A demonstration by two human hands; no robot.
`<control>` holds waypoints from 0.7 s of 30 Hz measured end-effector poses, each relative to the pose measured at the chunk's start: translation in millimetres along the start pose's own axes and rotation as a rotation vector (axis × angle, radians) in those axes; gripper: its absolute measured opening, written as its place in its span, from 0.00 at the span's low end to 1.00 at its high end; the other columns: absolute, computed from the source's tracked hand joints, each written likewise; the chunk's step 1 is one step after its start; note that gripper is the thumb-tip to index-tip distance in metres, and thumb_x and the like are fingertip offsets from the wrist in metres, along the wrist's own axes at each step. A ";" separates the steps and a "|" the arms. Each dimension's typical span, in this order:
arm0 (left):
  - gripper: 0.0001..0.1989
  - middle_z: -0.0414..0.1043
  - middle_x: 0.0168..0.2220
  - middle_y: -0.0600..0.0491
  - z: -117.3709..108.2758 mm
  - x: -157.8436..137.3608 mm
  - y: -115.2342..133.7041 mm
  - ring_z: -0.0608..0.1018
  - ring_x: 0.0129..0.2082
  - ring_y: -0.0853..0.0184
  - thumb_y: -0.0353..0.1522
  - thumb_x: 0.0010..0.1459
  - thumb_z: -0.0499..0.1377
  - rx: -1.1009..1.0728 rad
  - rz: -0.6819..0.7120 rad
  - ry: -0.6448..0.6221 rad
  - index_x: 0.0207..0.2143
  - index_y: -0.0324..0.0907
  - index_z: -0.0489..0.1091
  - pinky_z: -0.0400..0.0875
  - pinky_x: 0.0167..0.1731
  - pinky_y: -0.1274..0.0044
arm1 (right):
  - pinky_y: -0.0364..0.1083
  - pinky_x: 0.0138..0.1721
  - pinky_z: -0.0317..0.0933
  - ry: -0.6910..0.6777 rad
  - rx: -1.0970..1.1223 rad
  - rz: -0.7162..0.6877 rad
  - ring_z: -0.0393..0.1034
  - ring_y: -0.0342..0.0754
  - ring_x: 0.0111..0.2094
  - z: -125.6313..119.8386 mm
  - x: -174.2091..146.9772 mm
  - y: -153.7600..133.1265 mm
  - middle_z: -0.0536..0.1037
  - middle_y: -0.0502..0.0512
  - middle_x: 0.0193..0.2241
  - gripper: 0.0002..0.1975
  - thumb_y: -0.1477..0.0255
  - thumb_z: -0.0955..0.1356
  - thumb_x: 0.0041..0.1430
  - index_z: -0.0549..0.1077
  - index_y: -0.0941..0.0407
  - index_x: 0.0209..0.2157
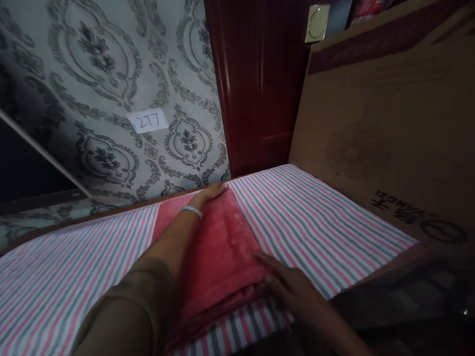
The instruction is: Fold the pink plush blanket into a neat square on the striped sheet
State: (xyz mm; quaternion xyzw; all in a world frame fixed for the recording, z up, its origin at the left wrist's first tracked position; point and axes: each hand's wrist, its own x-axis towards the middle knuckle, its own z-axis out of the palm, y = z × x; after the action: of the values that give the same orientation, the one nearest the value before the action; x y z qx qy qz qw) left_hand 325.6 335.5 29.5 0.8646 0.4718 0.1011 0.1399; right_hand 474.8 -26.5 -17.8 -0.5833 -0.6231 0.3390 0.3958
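A folded red cloth point(226, 247) lies flat in layers on a striped sheet point(297, 212) of pink, grey and white. My left hand point(215, 191), with a bracelet point(192, 211) at the wrist, rests on the far end of the cloth, its fingers stretched toward the far right corner. At the near right corner of the cloth is my right hand point(287, 282), fingers apart and touching the edge. Several layers show along the near fold. My left forearm covers part of the cloth's left side.
Patterned wallpaper point(104, 94) with a paper label point(148, 120) reading 277 rises behind the sheet. Beside it stands a dark red panel point(256, 89) with a pale switch plate point(317, 23) near its top. A large cardboard box point(382, 123) borders the right side.
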 end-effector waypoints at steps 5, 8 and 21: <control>0.25 0.73 0.58 0.45 -60.5 -38.4 -21.4 0.73 0.59 0.60 0.44 0.66 0.48 0.121 -0.043 -0.005 0.56 0.39 0.70 0.65 0.56 0.75 | 0.51 0.42 0.69 0.274 -0.250 -0.175 0.77 0.54 0.40 -22.6 30.4 -47.5 0.81 0.60 0.41 0.31 0.56 0.57 0.68 0.60 0.56 0.67; 0.24 0.73 0.57 0.42 -81.7 -76.9 -35.1 0.73 0.58 0.58 0.42 0.66 0.49 0.215 -0.144 0.014 0.56 0.38 0.70 0.65 0.56 0.72 | 0.55 0.62 0.57 0.106 -0.338 -0.419 0.59 0.57 0.65 1.3 78.1 -92.7 0.65 0.64 0.64 0.34 0.55 0.61 0.66 0.57 0.58 0.68; 0.33 0.50 0.71 0.40 6.7 -155.9 -45.2 0.51 0.71 0.47 0.48 0.68 0.40 0.388 -0.352 0.122 0.69 0.43 0.52 0.47 0.62 0.44 | 0.66 0.65 0.39 -0.019 -0.812 -0.029 0.33 0.58 0.72 78.9 181.6 -26.0 0.43 0.57 0.72 0.33 0.50 0.55 0.69 0.51 0.48 0.70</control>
State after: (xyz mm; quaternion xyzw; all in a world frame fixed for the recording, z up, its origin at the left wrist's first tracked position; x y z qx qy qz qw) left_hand 208.7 226.3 1.2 0.7722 0.6330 0.0350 -0.0417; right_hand 391.6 154.9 -13.2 -0.6803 -0.7180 0.0650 0.1323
